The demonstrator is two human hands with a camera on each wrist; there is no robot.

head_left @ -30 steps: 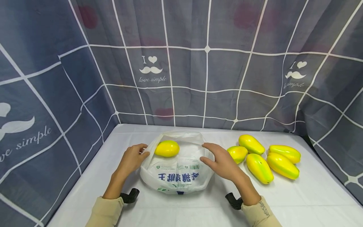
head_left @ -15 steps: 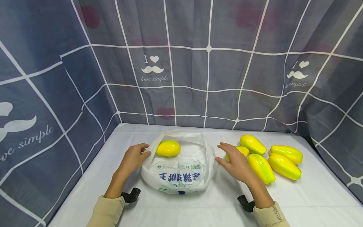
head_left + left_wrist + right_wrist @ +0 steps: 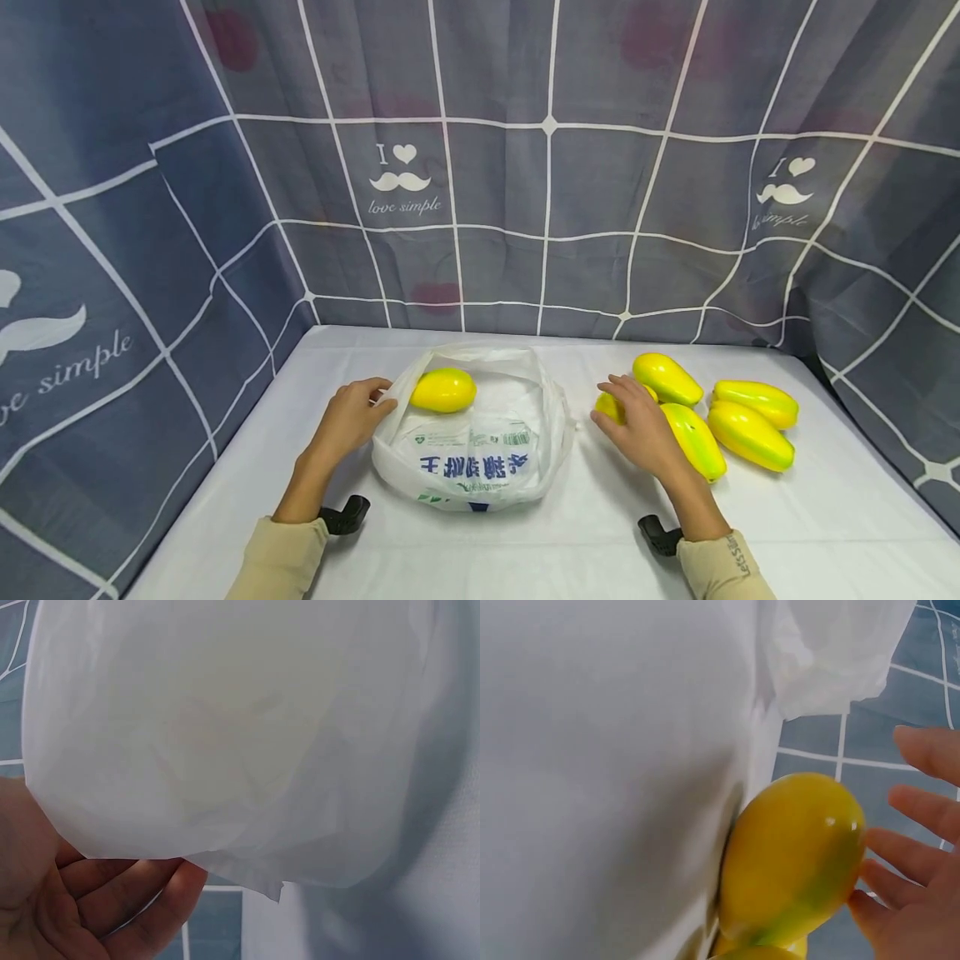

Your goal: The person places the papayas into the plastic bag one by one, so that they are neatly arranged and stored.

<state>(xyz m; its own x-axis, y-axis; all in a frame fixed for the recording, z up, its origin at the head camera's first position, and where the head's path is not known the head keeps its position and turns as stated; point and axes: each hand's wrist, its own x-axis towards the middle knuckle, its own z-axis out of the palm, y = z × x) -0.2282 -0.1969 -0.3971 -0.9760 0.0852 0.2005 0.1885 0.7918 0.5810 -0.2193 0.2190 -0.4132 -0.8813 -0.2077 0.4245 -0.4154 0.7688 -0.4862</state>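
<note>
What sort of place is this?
Maybe a little corner set up for filming hands at work. A grid-patterned curtain hangs behind and at both sides, a white cloth covers the work surface, and a black camera sits at each wrist.

Thin, crinkly, translucent plastic bag, smooth glossy fruit, matt cloth desk cover and matt fabric curtain

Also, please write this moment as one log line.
left hand: holds white plastic bag by rim; right hand: spread at papaya-like fruit; inside bag: another fruit; tabletop: four more fruits
</note>
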